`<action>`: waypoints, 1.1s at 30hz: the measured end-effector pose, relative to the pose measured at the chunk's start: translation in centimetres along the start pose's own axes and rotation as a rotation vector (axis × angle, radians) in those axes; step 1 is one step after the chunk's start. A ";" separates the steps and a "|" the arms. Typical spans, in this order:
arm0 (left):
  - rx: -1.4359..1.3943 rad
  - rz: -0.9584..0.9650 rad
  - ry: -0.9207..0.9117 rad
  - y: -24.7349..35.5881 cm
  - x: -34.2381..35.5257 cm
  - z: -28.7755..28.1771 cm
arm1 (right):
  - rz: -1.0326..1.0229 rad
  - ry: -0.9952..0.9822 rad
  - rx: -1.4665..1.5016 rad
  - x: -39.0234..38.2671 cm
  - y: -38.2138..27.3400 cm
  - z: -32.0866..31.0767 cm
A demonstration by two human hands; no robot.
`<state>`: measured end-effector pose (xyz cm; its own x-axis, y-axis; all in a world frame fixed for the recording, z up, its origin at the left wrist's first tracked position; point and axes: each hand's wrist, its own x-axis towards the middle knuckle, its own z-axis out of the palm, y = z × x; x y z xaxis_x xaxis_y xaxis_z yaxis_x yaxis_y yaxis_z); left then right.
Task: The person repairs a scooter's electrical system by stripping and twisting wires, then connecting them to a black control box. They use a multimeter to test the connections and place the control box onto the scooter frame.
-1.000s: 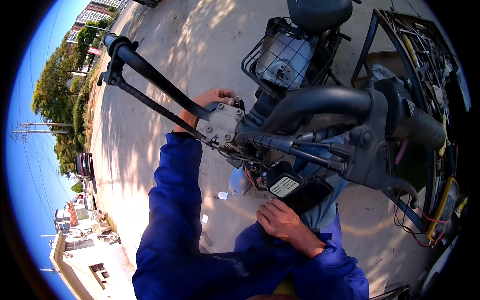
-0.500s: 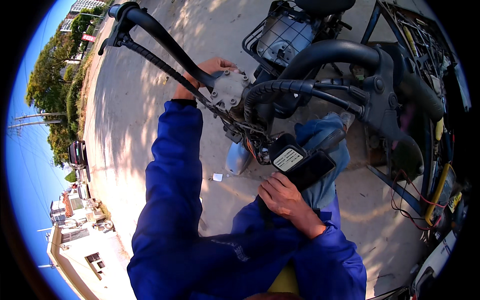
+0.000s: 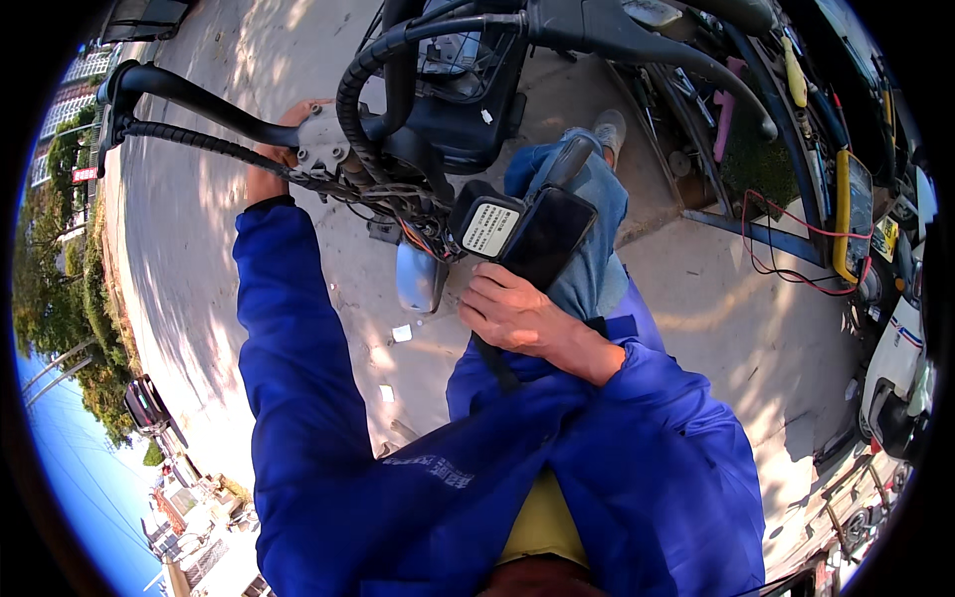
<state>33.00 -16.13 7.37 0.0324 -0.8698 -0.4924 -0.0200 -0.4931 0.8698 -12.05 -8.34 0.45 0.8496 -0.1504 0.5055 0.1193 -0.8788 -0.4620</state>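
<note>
Held the curled right hand point(image 3: 519, 312) at the near end of the black case point(image 3: 549, 237) slanting lengthwise away to the upper right, and the left hand point(image 3: 277, 152) farther off behind the handlebar clamp point(image 3: 323, 141), with each grip too hidden to tell empty from holding.

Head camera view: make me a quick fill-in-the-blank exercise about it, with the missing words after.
1. The person's ____ hand is partly hidden by the handlebar clamp.
2. The right hand is beside a ____ device bearing a pale label.
3. Both jacket sleeves are ____.
4. The multimeter at the right has one black lead and one ____ lead.

Missing words: left; black; blue; red.
</note>
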 end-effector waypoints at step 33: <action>-0.313 0.554 0.876 -7.1 -6.2 7.2 | 0.103 0.279 0.070 -2.2 -1.9 -4.0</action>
<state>25.77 -7.37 4.02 0.8026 -0.5936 0.0588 0.0001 0.0988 0.9951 -16.21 -8.13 3.19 0.6867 -0.3641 0.6292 0.0832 -0.8205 -0.5656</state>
